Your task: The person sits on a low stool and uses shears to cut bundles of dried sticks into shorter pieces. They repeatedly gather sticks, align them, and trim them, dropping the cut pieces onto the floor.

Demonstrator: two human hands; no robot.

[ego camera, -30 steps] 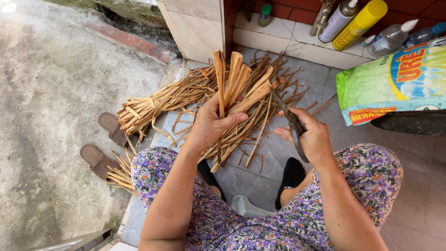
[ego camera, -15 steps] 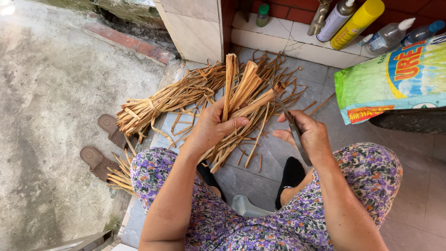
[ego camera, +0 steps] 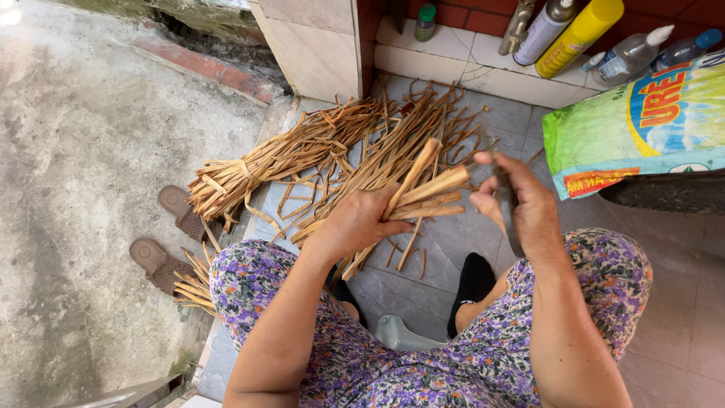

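Left hand (ego camera: 355, 223) clamped on splints (ego camera: 427, 193), right hand (ego camera: 521, 204) closed on knife (ego camera: 507, 208) just beside: risk of nicked fingers should blade slip.

A pair of brown sandals (ego camera: 168, 242) is lying on the concrete ground (ego camera: 83, 136) at the step's edge. A green and yellow printed sack (ego camera: 642, 121) is resting on its side near spray cans and bottles (ego camera: 581, 34) lining the tiled ledge (ego camera: 453, 53) along the red brick wall.
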